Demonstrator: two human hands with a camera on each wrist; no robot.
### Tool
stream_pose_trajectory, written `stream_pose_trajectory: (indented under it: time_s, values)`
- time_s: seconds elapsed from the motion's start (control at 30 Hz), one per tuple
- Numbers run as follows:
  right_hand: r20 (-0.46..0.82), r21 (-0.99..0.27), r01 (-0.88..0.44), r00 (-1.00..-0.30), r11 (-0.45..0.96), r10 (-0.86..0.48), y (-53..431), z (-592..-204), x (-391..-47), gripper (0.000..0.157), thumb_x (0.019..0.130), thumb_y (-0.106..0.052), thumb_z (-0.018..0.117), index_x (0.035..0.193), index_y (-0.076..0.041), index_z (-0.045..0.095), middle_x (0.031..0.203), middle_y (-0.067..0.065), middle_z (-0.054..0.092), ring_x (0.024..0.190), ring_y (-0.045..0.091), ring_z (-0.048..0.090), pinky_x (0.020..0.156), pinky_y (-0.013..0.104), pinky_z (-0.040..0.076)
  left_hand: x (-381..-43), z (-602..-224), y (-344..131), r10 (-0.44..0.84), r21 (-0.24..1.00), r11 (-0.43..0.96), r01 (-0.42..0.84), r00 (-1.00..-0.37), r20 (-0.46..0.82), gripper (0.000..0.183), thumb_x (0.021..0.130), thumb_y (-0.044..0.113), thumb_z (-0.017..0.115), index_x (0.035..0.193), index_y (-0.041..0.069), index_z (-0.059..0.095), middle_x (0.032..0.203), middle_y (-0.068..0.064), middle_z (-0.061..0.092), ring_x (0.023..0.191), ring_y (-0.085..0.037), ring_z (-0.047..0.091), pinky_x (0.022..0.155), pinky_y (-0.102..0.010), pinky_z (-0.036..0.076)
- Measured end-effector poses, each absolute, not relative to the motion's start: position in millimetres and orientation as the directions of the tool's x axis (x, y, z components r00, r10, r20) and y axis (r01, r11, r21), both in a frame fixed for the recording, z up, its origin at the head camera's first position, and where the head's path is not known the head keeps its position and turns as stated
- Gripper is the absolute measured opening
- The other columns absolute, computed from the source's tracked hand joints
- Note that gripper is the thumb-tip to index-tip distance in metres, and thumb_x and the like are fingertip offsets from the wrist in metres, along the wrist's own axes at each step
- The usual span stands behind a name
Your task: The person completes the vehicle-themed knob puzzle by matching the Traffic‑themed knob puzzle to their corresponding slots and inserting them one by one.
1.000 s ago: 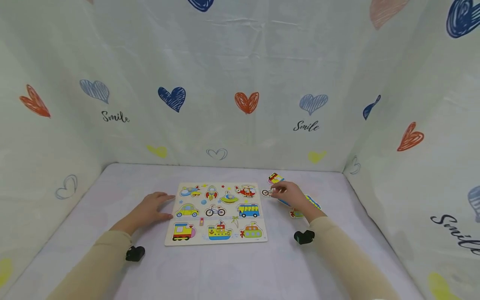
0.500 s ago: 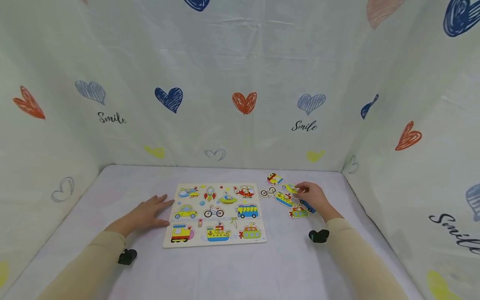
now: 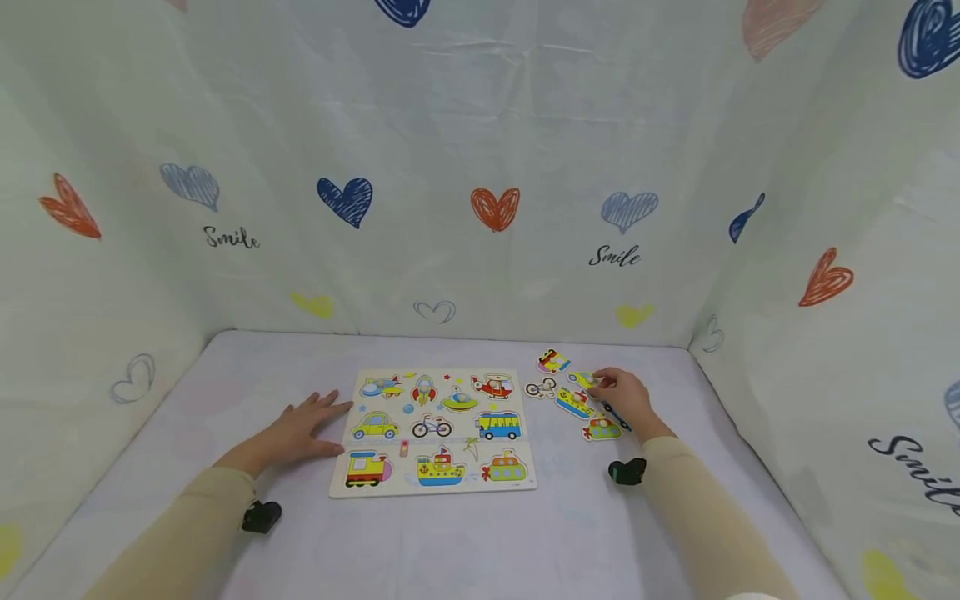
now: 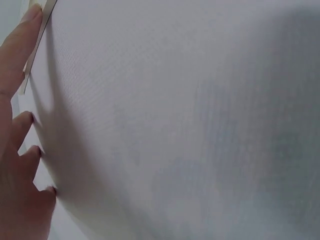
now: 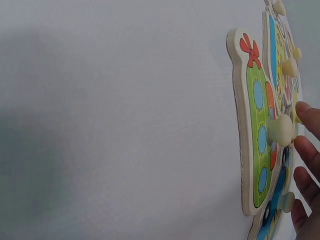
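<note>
My left hand point(image 3: 300, 429) lies at the left edge of a wooden peg puzzle board point(image 3: 401, 487), fingers spread and fingertips at the edge. In the left wrist view, the thumb point(image 4: 25, 42) rests on the board's edge. To the right of the board, my right hand point(image 3: 626, 400) pinches the yellow car puzzle piece point(image 3: 580, 379) by its knob; the fingers cover its right end. Close around it lie the green submarine piece point(image 5: 256, 125), the ship piece point(image 3: 573, 403) and the blue bus piece point(image 3: 617, 416), partly behind the hand.
The bicycle piece point(image 3: 540, 388) and the train piece point(image 3: 553, 361) lie between the board and the back of the table point(image 3: 450, 550). Pale knobs stick up from the pieces. Curtains printed with hearts enclose the back and sides.
My right hand has moved right, from the bicycle piece to the yellow car piece, uncovering the ship piece. The left hand stays at the board with its fingers spread wider.
</note>
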State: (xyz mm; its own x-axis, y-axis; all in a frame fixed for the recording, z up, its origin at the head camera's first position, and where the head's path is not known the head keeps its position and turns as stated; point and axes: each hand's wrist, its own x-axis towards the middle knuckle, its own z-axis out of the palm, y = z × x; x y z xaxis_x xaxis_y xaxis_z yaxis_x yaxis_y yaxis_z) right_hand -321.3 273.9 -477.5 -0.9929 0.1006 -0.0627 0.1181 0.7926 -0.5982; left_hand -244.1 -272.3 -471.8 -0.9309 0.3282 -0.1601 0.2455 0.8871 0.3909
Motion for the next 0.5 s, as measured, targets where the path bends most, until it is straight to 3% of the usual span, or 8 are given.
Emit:
stream_pose_trajectory:
  time_s: [0.2,0.5]
  values:
    - [-0.063,-0.559,0.131,-0.991,0.819,0.116,271,-478,-323,0.04,0.09,-0.024,0.071,0.123,-0.003,0.063,0.099,0.01,0.061,0.088,0.027,0.053,0.081,0.045,0.039,-245,-476,-269,0.316,0.443,0.865,0.236,-0.942,-0.114,0.078,0.081,0.038,0.077,0.142,-0.001,0.047,0.151,-0.032,0.026,0.139,-0.055,0.013,0.108,-0.069,0.015]
    - [-0.065,-0.538,0.143,-0.99,0.831,0.128,268,-481,-326,0.036,0.091,-0.024,0.07,0.12,-0.004,0.065,0.098,0.01,0.062,0.088,0.028,0.054,0.087,0.052,0.037,-243,-485,-264,0.296,0.557,0.801,0.219,-0.954,-0.05,0.078,0.082,0.033,0.077,0.14,-0.007,0.045,0.151,-0.034,0.026,0.14,-0.053,0.011,0.111,-0.066,0.006]
